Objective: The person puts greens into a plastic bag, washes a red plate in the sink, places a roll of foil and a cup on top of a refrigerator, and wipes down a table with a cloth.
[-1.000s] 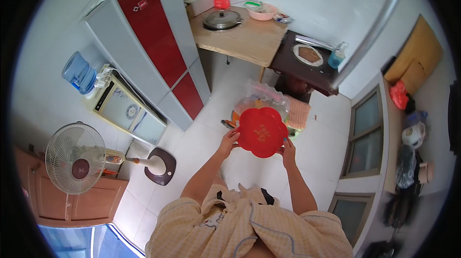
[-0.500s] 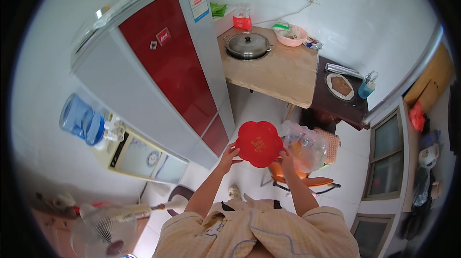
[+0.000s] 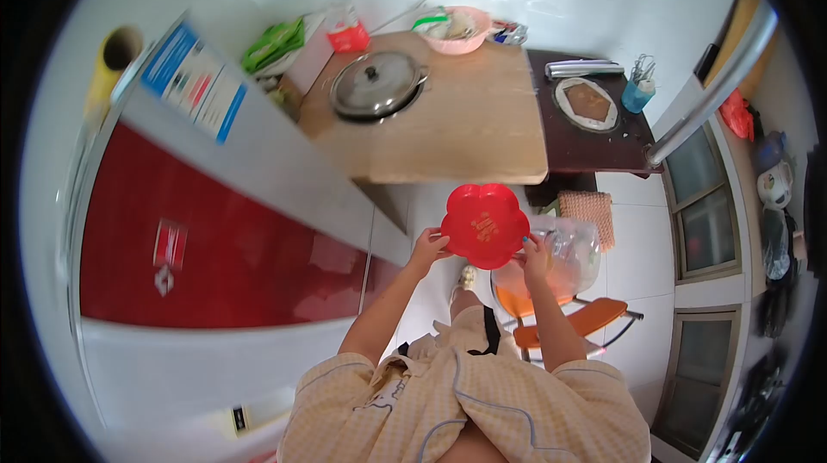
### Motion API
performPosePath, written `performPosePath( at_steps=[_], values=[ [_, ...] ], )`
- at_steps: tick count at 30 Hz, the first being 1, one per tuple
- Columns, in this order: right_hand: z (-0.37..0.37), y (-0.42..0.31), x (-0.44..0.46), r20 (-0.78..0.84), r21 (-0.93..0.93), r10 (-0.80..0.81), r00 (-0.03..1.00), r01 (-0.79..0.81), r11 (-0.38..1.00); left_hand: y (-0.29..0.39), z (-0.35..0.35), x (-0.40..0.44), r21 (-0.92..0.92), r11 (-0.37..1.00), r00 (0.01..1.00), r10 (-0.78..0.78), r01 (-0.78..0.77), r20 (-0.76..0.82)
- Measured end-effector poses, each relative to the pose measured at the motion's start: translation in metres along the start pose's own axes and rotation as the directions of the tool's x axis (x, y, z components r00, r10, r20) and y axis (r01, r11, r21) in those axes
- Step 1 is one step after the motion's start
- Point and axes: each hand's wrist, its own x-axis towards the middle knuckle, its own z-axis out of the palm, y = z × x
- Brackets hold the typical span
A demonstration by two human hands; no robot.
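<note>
A red flower-shaped tray [image 3: 484,227] with gold markings in its middle is held out in front of the body at waist height. My left hand [image 3: 430,249] grips its left edge, and my right hand [image 3: 532,256] grips its right edge. Beyond the tray stands a wooden-topped table [image 3: 465,131], its front edge just past the tray. On that table are a lidded metal pan [image 3: 376,86] and a pink basin [image 3: 457,32] with bags in it.
A red and grey refrigerator [image 3: 215,239] stands close on the left. An orange chair [image 3: 581,322] with a clear plastic bag [image 3: 564,256] is at the right. A dark table [image 3: 594,149] adjoins the wooden one. Window-like cabinet doors [image 3: 706,213] line the right.
The view has moved forward, so the refrigerator and wooden table appear larger and nearer. The fan and water dispenser have mostly left the view. Both hands still hold the red tray.
</note>
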Motion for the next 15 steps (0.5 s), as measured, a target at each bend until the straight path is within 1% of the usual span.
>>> performPosePath(
  at_steps=[1,2,5,6,8,9,11,13,15],
  values=[
    [0.007,-0.008,0.015,-0.054,0.003,0.022,0.998,-0.022,1.0,0.009,0.001,0.021,0.026,1.0,1.0,-0.004,0.004,0.003],
    [0.012,-0.014,0.032,-0.069,0.019,0.015,0.998,-0.014,1.0,0.018,0.003,0.039,0.052,0.998,1.0,-0.017,0.017,0.001],
    [0.022,-0.023,0.073,-0.075,0.053,-0.024,0.997,0.028,0.998,0.052,0.017,0.088,0.047,0.998,0.998,-0.048,0.046,0.04],
    [0.032,-0.033,0.087,-0.084,0.028,-0.04,0.996,0.042,0.999,0.066,0.022,0.107,0.069,0.997,0.997,-0.048,0.044,0.057],
    [0.048,-0.05,0.112,-0.08,0.0,-0.063,0.995,0.064,0.998,0.081,0.031,0.135,0.019,1.0,1.0,0.009,-0.009,0.027],
    [0.053,-0.055,0.12,-0.101,0.002,-0.055,0.993,0.055,0.998,0.084,0.031,0.147,0.024,1.0,0.999,-0.011,0.01,0.036],
    [0.064,-0.064,0.14,-0.07,-0.021,-0.051,0.996,0.049,0.999,0.092,0.034,0.181,-0.006,1.0,0.998,0.018,-0.018,0.054],
    [0.075,-0.074,0.158,-0.057,-0.043,-0.038,0.998,0.036,0.998,0.108,0.044,0.199,-0.021,1.0,0.998,0.002,-0.001,0.066],
    [0.087,-0.085,0.178,-0.007,-0.04,0.108,0.994,-0.109,0.993,0.119,0.048,0.223,-0.067,0.997,0.998,-0.046,0.048,0.032]
  ],
)
